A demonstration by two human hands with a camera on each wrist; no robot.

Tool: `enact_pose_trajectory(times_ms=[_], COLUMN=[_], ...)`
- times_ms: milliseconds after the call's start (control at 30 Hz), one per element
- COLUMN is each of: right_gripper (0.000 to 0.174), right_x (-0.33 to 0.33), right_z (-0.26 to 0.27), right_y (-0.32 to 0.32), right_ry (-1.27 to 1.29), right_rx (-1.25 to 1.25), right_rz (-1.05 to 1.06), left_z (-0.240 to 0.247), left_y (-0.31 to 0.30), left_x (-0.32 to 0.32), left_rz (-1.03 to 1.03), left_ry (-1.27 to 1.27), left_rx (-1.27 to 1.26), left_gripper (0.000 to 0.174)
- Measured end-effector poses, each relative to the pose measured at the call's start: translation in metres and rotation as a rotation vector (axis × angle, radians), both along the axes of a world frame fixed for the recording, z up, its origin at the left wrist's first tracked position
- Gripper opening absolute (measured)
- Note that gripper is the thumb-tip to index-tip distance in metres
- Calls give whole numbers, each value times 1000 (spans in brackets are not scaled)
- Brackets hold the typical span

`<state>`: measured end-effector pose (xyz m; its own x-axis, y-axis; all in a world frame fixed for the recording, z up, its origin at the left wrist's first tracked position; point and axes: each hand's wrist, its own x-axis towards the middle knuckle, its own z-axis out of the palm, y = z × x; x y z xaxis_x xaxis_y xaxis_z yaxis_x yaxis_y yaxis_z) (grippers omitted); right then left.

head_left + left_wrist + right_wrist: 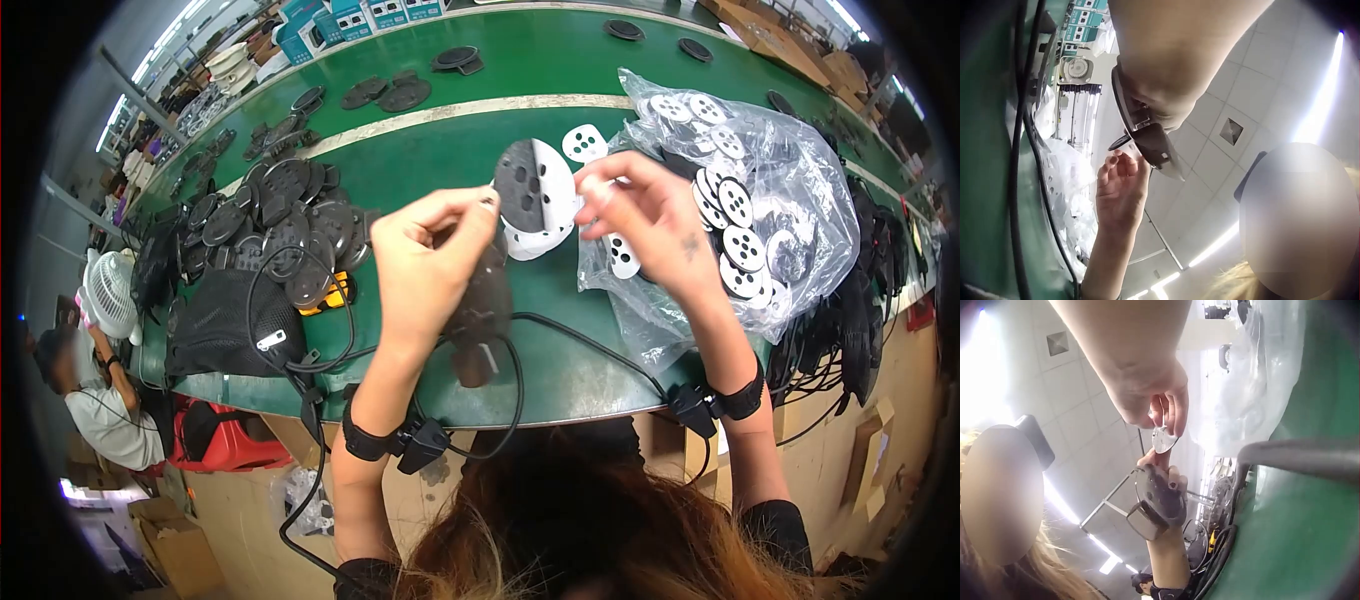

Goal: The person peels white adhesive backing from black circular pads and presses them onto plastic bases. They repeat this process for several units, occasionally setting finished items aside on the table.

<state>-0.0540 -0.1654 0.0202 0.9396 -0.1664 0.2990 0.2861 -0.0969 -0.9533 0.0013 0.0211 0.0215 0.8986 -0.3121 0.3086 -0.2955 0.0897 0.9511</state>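
Left hand (pixel 428 262) grips 1 dark plastic part (pixel 484 300); right hand (pixel 652 218) pinches 1 black-and-white disc (pixel 535 186); both items left of clear bag (pixel 808 172).

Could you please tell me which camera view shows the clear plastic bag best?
The head view, because the plastic bag and white discs among its folds are distinct there. The left wrist view shows a pale, crumpled part; the right wrist view, a blurred, washed-out part.
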Motion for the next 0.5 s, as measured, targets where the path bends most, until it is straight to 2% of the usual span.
enact_pose_trajectory(times_ms=[67,133,267,400,500], right_gripper=[22,18,18,23,29], right_x=[-5,-4,1,7,13], right_z=[2,3,3,-1,-9], right_y=[6,1,-18,-35,-43], right_ry=[88,93,112,70,84], right_rx=[-62,61,86,-8,-39], right_rz=[22,22,-29,-201,-201], left_z=[-4,-5,-2,2,4], left_y=[-4,-2,5,12,15], left_x=[-4,-2,8,12,15], left_rz=[-15,-23,-23,-20,-172], left_ry=[-103,-95,-10,62,140], left_rx=[48,38,-52,-109,-108], left_gripper=[11,12,15,17,17])
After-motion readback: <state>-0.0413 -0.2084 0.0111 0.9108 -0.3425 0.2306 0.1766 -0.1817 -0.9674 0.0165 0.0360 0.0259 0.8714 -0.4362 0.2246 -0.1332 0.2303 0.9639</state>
